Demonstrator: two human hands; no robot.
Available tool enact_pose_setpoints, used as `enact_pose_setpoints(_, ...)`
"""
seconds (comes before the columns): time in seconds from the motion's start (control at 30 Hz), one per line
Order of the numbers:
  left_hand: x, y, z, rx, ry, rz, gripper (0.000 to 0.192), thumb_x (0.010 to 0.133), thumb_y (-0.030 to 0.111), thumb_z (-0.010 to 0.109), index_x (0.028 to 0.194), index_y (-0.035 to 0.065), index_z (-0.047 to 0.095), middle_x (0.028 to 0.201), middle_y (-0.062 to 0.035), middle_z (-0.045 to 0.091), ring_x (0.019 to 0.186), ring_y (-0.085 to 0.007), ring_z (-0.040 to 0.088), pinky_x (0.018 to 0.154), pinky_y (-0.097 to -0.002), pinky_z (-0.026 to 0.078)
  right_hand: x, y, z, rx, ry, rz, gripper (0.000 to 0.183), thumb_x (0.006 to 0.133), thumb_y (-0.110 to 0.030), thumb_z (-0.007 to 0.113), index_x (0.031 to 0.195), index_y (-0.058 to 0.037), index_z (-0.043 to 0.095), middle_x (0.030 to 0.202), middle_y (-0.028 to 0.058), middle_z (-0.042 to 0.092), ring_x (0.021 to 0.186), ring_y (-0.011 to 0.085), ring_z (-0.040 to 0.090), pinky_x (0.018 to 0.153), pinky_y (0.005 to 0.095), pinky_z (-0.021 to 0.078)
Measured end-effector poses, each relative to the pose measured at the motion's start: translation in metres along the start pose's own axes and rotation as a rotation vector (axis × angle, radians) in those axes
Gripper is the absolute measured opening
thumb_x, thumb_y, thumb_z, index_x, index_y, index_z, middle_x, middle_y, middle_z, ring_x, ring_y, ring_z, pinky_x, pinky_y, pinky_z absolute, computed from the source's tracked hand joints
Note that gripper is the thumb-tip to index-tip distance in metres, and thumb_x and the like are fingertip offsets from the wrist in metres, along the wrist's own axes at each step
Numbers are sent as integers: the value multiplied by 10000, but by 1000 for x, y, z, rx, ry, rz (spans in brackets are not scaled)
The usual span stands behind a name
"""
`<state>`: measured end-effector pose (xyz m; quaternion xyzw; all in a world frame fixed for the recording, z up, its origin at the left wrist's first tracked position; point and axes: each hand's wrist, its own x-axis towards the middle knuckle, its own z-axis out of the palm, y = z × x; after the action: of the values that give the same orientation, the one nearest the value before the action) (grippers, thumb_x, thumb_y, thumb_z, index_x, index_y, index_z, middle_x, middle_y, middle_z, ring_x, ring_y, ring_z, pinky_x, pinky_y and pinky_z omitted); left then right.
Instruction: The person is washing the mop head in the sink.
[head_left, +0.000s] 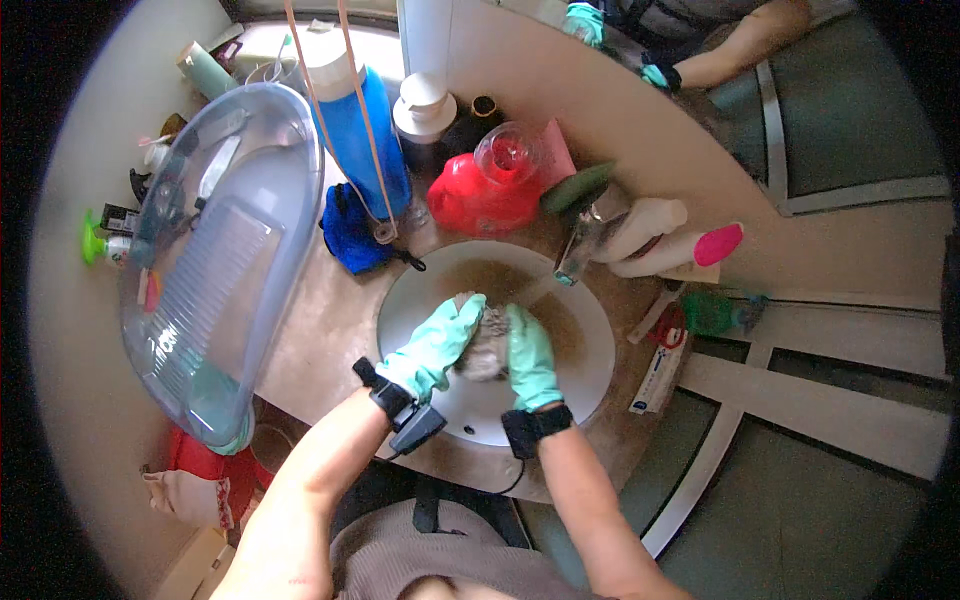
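Note:
Both of my hands wear mint-green rubber gloves, with black straps at the wrists. My left hand (439, 341) grips the left side of a wet, bunched grey cloth (484, 356). From the right, my right hand (531, 352) presses against the same cloth, its fingers pointing away from me. They are over a round white washbasin (581, 390), where brownish water (480, 277) shows behind the cloth. A chrome faucet (574, 251) reaches over the basin's far right rim, and a stream of water seems to run from it toward the cloth.
A clear plastic washboard basin (296, 217) leans on the left. Behind the sink stand a blue bottle (367, 142), a red detergent jug (487, 191) and white bottles (637, 232). A blue pouch (352, 232) lies near the rim. Right of the sink is a toothpaste box (658, 371).

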<state>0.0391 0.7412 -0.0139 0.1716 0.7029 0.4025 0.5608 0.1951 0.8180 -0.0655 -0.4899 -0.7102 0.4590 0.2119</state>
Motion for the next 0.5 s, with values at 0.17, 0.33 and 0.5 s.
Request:
enact_pose_setpoints(0.17, -4, -31, -33, -145, 94, 106, 652, 1046, 524, 553, 1424, -7, 583, 1372, -197, 658, 1292, -308, 603, 1092, -358, 436, -14, -64, -42, 143, 6, -134, 111, 996, -156, 698, 1006, -50, 665, 958, 52, 676, 834, 136, 614, 762, 291, 510)
enact_pose_setpoints(0.33, -21, -19, -66, 151, 145, 227, 406, 1005, 418, 666, 984, 13, 646, 903, -145, 711, 884, -316, 687, 829, -446, 522, -38, -70, -53, 7, -291, -333, 164, 857, -144, 823, 978, -88, 728, 991, 81, 719, 935, 245, 688, 864, 387, 549)
enact_pose_setpoints(0.5, -44, -75, -81, 625, 221, 87, 315, 944, 310, 726, 1068, 36, 633, 935, -179, 662, 869, -341, 628, 809, -449, 521, 8, 25, -18, -121, -229, 140, 555, 876, -316, 793, 1338, -53, 635, 1357, 223, 626, 1290, 382, 577, 1104, 455, 451)
